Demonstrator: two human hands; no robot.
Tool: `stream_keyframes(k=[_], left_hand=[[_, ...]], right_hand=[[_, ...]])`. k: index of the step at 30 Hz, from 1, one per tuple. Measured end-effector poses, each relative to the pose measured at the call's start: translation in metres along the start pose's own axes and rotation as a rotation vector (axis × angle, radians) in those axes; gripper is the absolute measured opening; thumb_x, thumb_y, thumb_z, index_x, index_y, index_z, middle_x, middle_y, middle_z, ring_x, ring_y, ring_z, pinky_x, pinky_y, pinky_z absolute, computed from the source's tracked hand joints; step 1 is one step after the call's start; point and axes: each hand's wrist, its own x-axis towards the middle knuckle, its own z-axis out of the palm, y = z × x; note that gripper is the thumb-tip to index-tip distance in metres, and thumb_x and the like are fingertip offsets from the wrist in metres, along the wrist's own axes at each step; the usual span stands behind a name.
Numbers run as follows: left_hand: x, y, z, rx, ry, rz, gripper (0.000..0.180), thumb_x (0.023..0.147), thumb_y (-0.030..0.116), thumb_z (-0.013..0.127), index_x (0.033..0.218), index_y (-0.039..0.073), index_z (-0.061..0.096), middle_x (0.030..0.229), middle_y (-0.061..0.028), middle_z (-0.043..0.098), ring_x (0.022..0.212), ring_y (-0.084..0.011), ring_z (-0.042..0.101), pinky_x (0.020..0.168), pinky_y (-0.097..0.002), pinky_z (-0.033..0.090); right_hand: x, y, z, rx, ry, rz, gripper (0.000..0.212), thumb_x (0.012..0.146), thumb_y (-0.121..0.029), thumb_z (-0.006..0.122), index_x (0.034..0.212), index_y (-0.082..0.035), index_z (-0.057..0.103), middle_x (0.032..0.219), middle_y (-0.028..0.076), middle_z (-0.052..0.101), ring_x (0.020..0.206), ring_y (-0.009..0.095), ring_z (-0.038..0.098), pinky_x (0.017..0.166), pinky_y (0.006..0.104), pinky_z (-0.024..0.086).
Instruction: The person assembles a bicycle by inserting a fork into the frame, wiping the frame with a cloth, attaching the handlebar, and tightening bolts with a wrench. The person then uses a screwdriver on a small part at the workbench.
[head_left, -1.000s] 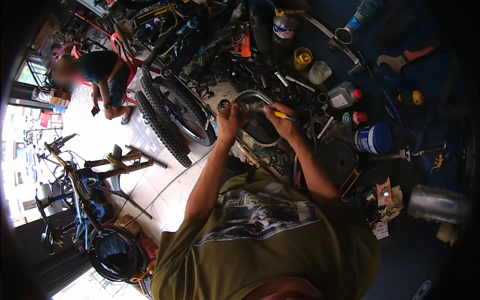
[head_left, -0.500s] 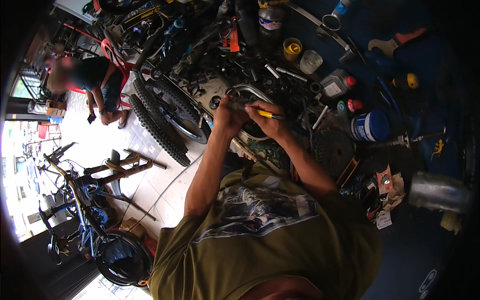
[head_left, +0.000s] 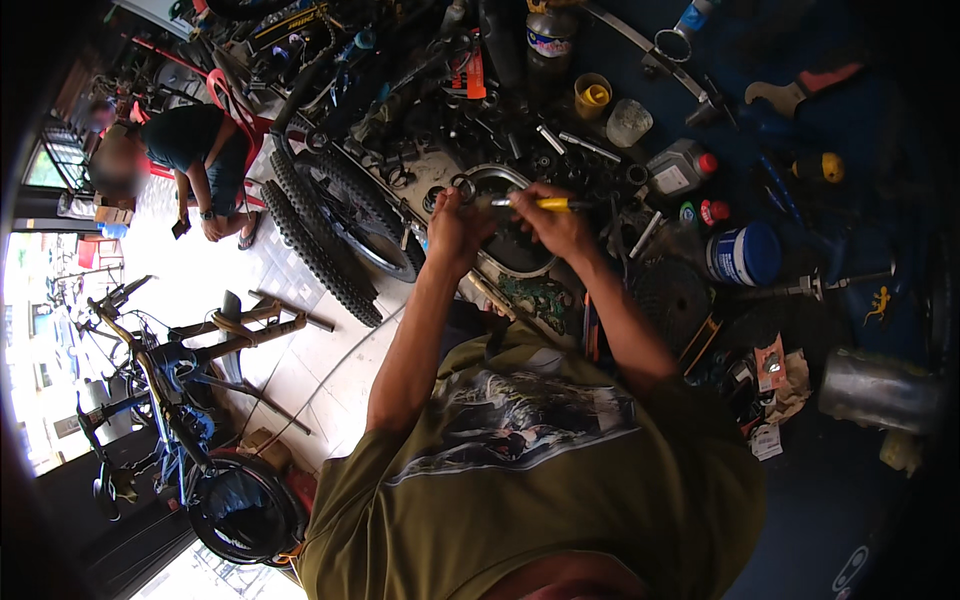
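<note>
My left hand (head_left: 455, 238) is closed on a small dark metal ring (head_left: 462, 186), which sticks up past the fingertips. In my right hand (head_left: 560, 228) is a slim yellow-handled tool (head_left: 555, 203) with a pale metal end pointing left at the left hand; its exact kind is too small to make out. A gap shows between the tool's end and the ring. Both hands are over a silver-rimmed metal pan (head_left: 545, 268) with a dark inside, partly hidden by the hands and forearms.
Loose dark parts and metal sockets (head_left: 550, 138) crowd the bench beyond the pan. On the right stand a blue-lidded tub (head_left: 742, 254) and a grey red-capped bottle (head_left: 682, 168). Bicycle tyres (head_left: 318, 250) lean at left. A seated person (head_left: 205, 150) is farther off.
My right hand has shifted a little right, drawing the yellow-handled tool away from the left hand and leaving its metal end in sight. The left hand stays nearly in place, still holding the ring.
</note>
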Motion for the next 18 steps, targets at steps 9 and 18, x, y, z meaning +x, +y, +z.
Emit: stream_keyframes(k=[9, 18], left_hand=[[0.008, -0.001, -0.007, 0.862, 0.027, 0.413, 0.025, 0.109, 0.03, 0.051, 0.108, 0.007, 0.059, 0.11, -0.0185, 0.07, 0.097, -0.036, 0.069, 0.081, -0.0465, 0.053], [0.007, 0.003, -0.003, 0.775, -0.043, 0.357, 0.031, 0.101, 0.012, 0.056, 0.125, -0.006, 0.062, 0.094, -0.0166, 0.076, 0.089, -0.0255, 0.077, 0.07, -0.0352, 0.06]], right_hand=[[-0.014, 0.013, -0.022, -0.478, 0.077, -0.203, 0.023, 0.096, -0.029, 0.072, 0.095, -0.005, 0.072, 0.076, 0.012, 0.069, 0.069, 0.017, 0.07, 0.063, 0.033, 0.051], [-0.01, -0.004, -0.017, -0.275, 0.055, -0.144, 0.027, 0.099, -0.03, 0.071, 0.099, -0.003, 0.071, 0.075, 0.006, 0.067, 0.07, 0.008, 0.061, 0.063, 0.0303, 0.049]])
